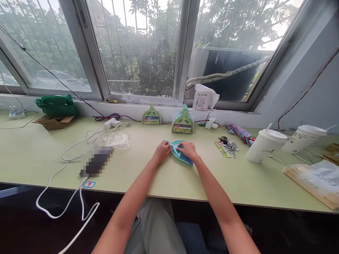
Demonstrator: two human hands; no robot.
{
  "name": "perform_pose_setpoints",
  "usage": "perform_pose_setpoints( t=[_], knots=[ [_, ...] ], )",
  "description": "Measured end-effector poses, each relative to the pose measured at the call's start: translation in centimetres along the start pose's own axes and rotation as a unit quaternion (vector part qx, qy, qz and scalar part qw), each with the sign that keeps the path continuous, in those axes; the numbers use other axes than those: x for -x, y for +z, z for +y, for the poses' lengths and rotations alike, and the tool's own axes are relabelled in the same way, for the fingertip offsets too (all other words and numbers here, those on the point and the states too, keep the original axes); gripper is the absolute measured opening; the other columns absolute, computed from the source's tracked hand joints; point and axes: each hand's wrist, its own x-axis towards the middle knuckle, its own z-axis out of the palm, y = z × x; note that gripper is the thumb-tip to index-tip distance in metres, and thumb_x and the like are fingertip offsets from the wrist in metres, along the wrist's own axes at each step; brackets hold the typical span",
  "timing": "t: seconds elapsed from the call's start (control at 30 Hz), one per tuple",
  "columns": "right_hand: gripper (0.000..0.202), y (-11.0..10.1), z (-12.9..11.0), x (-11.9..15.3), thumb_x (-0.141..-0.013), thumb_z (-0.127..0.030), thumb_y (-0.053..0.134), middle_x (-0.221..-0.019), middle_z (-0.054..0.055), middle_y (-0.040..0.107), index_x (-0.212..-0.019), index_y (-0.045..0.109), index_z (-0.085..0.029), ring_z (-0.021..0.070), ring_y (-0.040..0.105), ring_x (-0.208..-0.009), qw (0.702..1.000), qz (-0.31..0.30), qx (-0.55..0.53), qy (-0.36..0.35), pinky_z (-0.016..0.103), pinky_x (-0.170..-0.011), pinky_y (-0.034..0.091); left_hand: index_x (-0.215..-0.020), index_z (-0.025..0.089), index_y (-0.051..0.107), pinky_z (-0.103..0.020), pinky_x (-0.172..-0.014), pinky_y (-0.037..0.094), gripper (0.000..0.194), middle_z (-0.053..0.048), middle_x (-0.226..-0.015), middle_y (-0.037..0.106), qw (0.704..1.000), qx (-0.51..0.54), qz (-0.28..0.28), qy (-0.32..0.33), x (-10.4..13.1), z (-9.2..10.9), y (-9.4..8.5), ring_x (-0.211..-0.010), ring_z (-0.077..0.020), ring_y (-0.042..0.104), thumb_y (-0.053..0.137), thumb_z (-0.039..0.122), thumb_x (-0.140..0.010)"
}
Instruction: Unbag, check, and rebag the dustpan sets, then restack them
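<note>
Two grips serve me: the left grip (162, 152) clamps one end of the blue dustpan (177, 155), which sits between both; whether the right grip (187, 149), over the brush (186, 159), pinches, I cannot tell.

The dustpan (174, 151) is turquoise, the brush bristles (186, 159) blue, the tabletop (137, 169) pale yellow-green.

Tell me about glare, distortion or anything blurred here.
In the head view, upper parts of the grey-framed glass windows burn white with daylight; below the pale green desktop it is dark; the white lidded cups at right lean outward, probably wide-angle stretch; coarse pixel blocks mask the dark object at left; the turquoise plastic dustpan looks fairly sharp.
</note>
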Motion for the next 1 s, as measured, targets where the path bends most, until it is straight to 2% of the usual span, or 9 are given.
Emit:
perform_pose_setpoints(
  t=[0.07, 0.17, 0.33, 0.43, 0.53, 0.73, 0.9, 1.0],
  knots=[
    [0.019, 0.0, 0.3, 0.0, -0.082, -0.041, 0.06, -0.105, 0.002, 0.07, -0.088, 0.068, -0.026, 0.0217, 0.054, -0.109, 1.0, 0.001, -0.012, -0.002, 0.035, -0.092, 0.033, -0.101, 0.02, 0.06, -0.035, -0.09, 0.043, 0.018, -0.008, -0.11, 0.056, 0.999, -0.043, 0.027, -0.002, 0.1, -0.3, -0.5, -0.105, -0.0215, 0.05, 0.052, 0.021, -0.086],
    [0.019, 0.1, 0.7, -0.1, -0.081, -0.042, 0.061, -0.105, 0.002, 0.07, -0.088, 0.069, -0.026, 0.0222, 0.053, -0.11, 0.999, -0.001, -0.044, -0.015, 0.035, -0.092, 0.035, -0.116, 0.023, 0.055, -0.038, -0.093, 0.041, 0.038, -0.008, -0.124, 0.052, 0.995, -0.092, 0.037, 0.002, 0.1, -0.8, -1.0, -0.114, -0.0237, 0.047, 0.055, 0.01, -0.08],
    [0.018, 0.9, 0.4, -0.2, -0.082, -0.041, 0.061, -0.103, 0.001, 0.07, -0.086, 0.069, -0.026, 0.022, 0.054, -0.109, 0.993, -0.005, -0.098, -0.065, 0.036, -0.092, 0.035, -0.108, 0.021, 0.06, -0.036, -0.091, 0.042, 0.036, -0.008, -0.114, 0.059, 0.992, -0.115, -0.006, 0.05, 0.2, -1.2, -1.1, -0.108, -0.0215, 0.051, 0.044, 0.002, -0.083],
    [0.017, 1.2, -0.1, -0.2, -0.083, -0.04, 0.06, -0.101, 0.001, 0.071, -0.086, 0.069, -0.025, 0.0223, 0.054, -0.108, 0.99, 0.004, -0.112, -0.081, 0.035, -0.091, 0.035, -0.107, 0.02, 0.061, -0.034, -0.088, 0.044, 0.035, -0.01, -0.117, 0.057, 0.988, -0.118, -0.014, 0.101, 0.3, -1.2, -1.2, -0.109, -0.0214, 0.051, 0.043, 0.002, -0.084],
    [0.016, 1.2, -0.3, -0.2, -0.083, -0.038, 0.06, -0.101, 0.001, 0.071, -0.085, 0.069, -0.025, 0.0227, 0.055, -0.107, 0.99, 0.009, -0.112, -0.088, 0.036, -0.09, 0.035, -0.106, 0.019, 0.063, -0.032, -0.086, 0.045, 0.031, -0.009, -0.108, 0.06, 0.984, -0.113, -0.038, 0.133, 0.3, -1.2, -1.1, -0.103, -0.0201, 0.054, 0.044, 0.004, -0.085],
    [0.015, 1.1, -0.5, -0.2, -0.084, -0.037, 0.059, -0.1, 0.001, 0.071, -0.084, 0.069, -0.025, 0.0224, 0.055, -0.107, 0.994, 0.008, -0.072, -0.082, 0.037, -0.093, 0.032, -0.102, 0.021, 0.066, -0.027, -0.079, 0.046, 0.03, -0.008, -0.096, 0.064, 0.988, -0.104, -0.067, 0.094, 0.2, -0.8, -1.0, -0.094, -0.0186, 0.058, 0.048, 0.004, -0.084],
    [0.012, 1.0, -0.9, 0.0, -0.081, -0.036, 0.063, -0.099, 0.0, 0.071, -0.084, 0.068, -0.025, 0.021, 0.056, -0.106, 0.995, 0.003, -0.043, -0.085, 0.037, -0.096, 0.03, -0.096, 0.019, 0.067, -0.028, -0.073, 0.046, 0.031, -0.008, -0.089, 0.063, 0.986, -0.111, -0.099, 0.07, 0.2, -0.4, -0.9, -0.088, -0.0196, 0.06, 0.044, 0.002, -0.084],
    [0.011, 0.7, -1.3, 0.3, -0.076, -0.035, 0.066, -0.095, 0.001, 0.071, -0.081, 0.067, -0.025, 0.0212, 0.057, -0.102, 0.997, 0.018, -0.035, -0.072, 0.037, -0.096, 0.03, -0.096, 0.02, 0.066, -0.031, -0.08, 0.048, 0.034, -0.009, -0.095, 0.063, 0.994, -0.079, -0.059, 0.041, 0.2, -0.1, -0.8, -0.097, -0.0207, 0.058, 0.043, 0.0, -0.081]
  ],
)
